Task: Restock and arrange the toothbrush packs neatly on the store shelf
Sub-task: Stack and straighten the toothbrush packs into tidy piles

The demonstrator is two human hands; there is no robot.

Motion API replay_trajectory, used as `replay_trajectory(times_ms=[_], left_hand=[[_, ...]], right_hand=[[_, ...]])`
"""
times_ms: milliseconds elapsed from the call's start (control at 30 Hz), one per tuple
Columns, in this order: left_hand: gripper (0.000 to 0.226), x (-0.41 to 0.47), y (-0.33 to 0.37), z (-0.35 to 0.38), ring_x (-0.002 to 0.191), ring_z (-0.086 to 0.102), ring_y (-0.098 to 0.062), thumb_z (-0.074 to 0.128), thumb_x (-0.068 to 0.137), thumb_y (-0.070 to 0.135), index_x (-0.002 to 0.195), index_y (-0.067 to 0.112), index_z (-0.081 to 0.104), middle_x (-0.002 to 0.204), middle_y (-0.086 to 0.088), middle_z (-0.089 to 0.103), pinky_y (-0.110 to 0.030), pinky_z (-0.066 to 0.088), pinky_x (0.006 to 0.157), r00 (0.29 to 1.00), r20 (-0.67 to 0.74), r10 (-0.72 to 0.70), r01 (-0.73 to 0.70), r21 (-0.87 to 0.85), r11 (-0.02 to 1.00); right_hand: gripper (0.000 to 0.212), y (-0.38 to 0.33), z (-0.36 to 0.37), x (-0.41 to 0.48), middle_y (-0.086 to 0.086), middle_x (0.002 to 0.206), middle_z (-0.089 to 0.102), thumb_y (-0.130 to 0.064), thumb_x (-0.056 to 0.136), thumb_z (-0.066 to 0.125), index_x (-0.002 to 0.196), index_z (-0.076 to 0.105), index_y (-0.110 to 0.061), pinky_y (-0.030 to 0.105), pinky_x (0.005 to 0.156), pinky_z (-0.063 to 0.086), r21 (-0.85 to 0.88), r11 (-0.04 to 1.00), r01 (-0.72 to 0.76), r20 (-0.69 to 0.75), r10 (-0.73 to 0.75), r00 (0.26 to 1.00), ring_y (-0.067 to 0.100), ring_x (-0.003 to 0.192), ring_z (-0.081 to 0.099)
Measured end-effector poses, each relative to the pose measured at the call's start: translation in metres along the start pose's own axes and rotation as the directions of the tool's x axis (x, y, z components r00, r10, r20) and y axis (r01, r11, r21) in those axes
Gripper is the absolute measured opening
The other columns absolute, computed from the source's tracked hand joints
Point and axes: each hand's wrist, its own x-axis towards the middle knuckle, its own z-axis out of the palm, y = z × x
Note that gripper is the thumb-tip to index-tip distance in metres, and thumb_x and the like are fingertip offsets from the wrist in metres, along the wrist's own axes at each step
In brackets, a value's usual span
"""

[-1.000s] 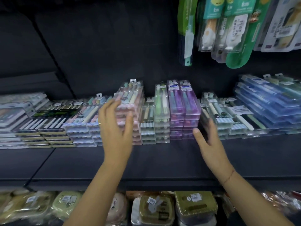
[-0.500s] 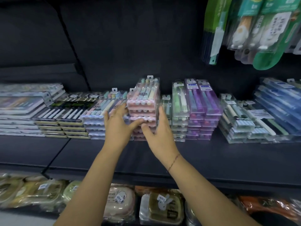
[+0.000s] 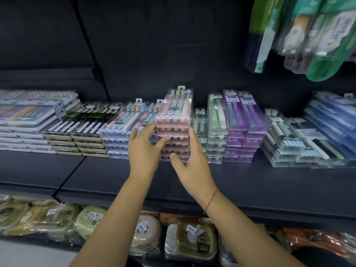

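- Tall stack of clear plastic toothbrush packs w/ pink checked card (image 3: pixel 174 130): stands mid-row on the black store shelf (image 3: pixel 250 182), approx. frame centre. Highest pile in the row; the top pack holds pastel brushes, w/ its hang tab at 12 o'clock.
- left hand (image 3: pixel 143 151): at the pink stack's 9 o'clock side. Fingers lie against its left edge and the thumb is bent across the front face, so it pinches the front-left corner.
- right hand (image 3: pixel 193 164): at the stack's 3 o'clock side. Fingers are straight & flat up the right edge, thumb spread toward 9 o'clock near the lower front. Whether the thumb touches, can't tell.
- Thin red thread bracelet (image 3: pixel 212 199): on the right wrist.
- 9 o'clock of the pink stack, just beside it: lower pile of clear packs w/ pastel brushes & blue checked card (image 3: pixel 123 124). Further toward 9: flat black-and-gold packs (image 3: pixel 82 124), two piles side by side.
- 3 o'clock of the pink stack: pile of clear green-brush packs (image 3: pixel 217 114), then translucent purple packs (image 3: pixel 244 120) in two piles touching each other.
- Far 3 o'clock: translucent blue packs (image 3: pixel 331 116), piled & slanting.
- 1 o'clock of frame: hanging green carded packs (image 3: pixel 317 35), blurred.
- 6 o'clock, on the shelf below: wrapped rounded boxes (image 3: pixel 188 239), olive & pink.
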Motion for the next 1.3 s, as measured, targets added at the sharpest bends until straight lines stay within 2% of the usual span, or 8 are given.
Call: replay_trajectory(times_ms=[133,267,333,500,600,767,1033,1300], left_hand=[[0.040,-0.002,-0.001,0.002,0.118,0.045,0.004,0.076,0.084,0.031,0.121,0.019,0.067,0.105,0.015,0.064,-0.013,0.014,0.115,0.998,-0.028,-0.056,0.056,0.002,0.998],[0.056,-0.003,-0.001,0.004,0.145,0.029,-0.021,0.074,0.085,0.035,0.136,0.019,0.057,0.130,0.000,0.063,-0.035,0.033,0.111,0.987,0.025,-0.158,0.157,0.026,0.987],[0.072,-0.009,0.009,0.004,0.142,0.033,-0.020,0.073,0.085,0.036,0.148,0.021,0.041,0.141,0.000,0.054,-0.036,0.036,0.110,0.985,0.034,-0.167,0.167,-0.009,0.986],[0.049,-0.060,0.052,0.017,0.134,0.037,-0.015,0.056,0.099,0.029,0.140,0.007,0.044,0.143,-0.005,0.043,-0.017,0.025,0.111,0.976,-0.177,0.126,-0.141,-0.072,0.987],[0.042,-0.099,0.089,0.045,0.129,0.037,0.005,0.047,0.100,0.037,0.138,0.021,0.046,0.136,0.012,0.044,-0.006,0.022,0.107,0.947,0.158,0.279,-0.240,-0.226,0.944],[0.068,-0.115,0.149,0.112,0.142,0.012,0.005,0.041,0.097,0.055,0.155,0.032,0.014,0.158,0.019,0.015,-0.017,0.014,0.115,0.738,0.674,0.017,0.243,-0.290,0.926],[0.074,-0.111,0.177,0.176,0.149,0.008,-0.010,0.041,0.100,0.050,0.157,0.027,-0.001,0.164,0.008,0.000,-0.031,0.015,0.118,0.702,0.710,-0.046,0.340,-0.277,0.899],[0.063,-0.121,0.173,0.189,0.148,0.010,-0.006,0.038,0.104,0.039,0.157,0.028,0.007,0.164,0.010,0.006,-0.032,0.015,0.122,0.747,0.664,-0.005,0.260,-0.285,0.923]], right_hand=[[0.070,-0.003,-0.001,-0.001,-0.038,0.108,0.030,-0.004,0.096,0.056,0.146,0.014,-0.029,-0.008,0.074,0.034,-0.017,1.000,0.006,0.001,-0.006,1.000,-0.039,0.089,0.038],[0.077,-0.005,0.001,-0.005,-0.011,0.147,0.038,-0.016,0.095,0.059,0.153,0.011,-0.031,0.013,0.104,0.040,-0.038,0.999,0.009,0.012,-0.009,1.000,-0.013,0.123,0.042],[0.076,-0.011,-0.009,-0.015,-0.026,0.151,0.023,-0.019,0.096,0.059,0.151,0.009,-0.035,0.010,0.112,0.026,-0.068,0.997,0.041,0.040,-0.038,0.998,-0.020,0.133,0.021],[0.052,-0.005,-0.079,-0.058,-0.019,0.141,0.047,-0.013,0.095,0.060,0.140,0.041,-0.032,0.014,0.109,0.033,-0.089,0.991,0.104,-0.116,-0.114,0.987,-0.008,0.131,0.040],[0.039,0.024,-0.149,-0.070,-0.010,0.125,0.061,-0.005,0.092,0.060,0.127,0.057,-0.023,0.028,0.106,0.044,-0.135,0.990,0.041,-0.390,-0.091,0.916,0.001,0.118,0.056],[0.042,0.061,-0.230,-0.057,-0.003,0.136,0.053,-0.011,0.093,0.061,0.133,0.053,-0.024,0.042,0.109,0.041,-0.332,0.936,-0.113,-0.496,-0.071,0.865,0.012,0.128,0.047],[0.063,0.067,-0.270,-0.001,0.006,0.158,0.027,-0.044,0.095,0.057,0.151,0.034,-0.028,0.033,0.119,0.022,-0.613,0.777,-0.145,-0.128,0.084,0.988,0.018,0.145,0.025],[0.054,0.075,-0.262,-0.009,0.004,0.147,0.047,-0.035,0.097,0.056,0.147,0.041,-0.022,0.038,0.119,0.022,-0.657,0.746,-0.106,-0.188,-0.026,0.982,0.021,0.137,0.039]])
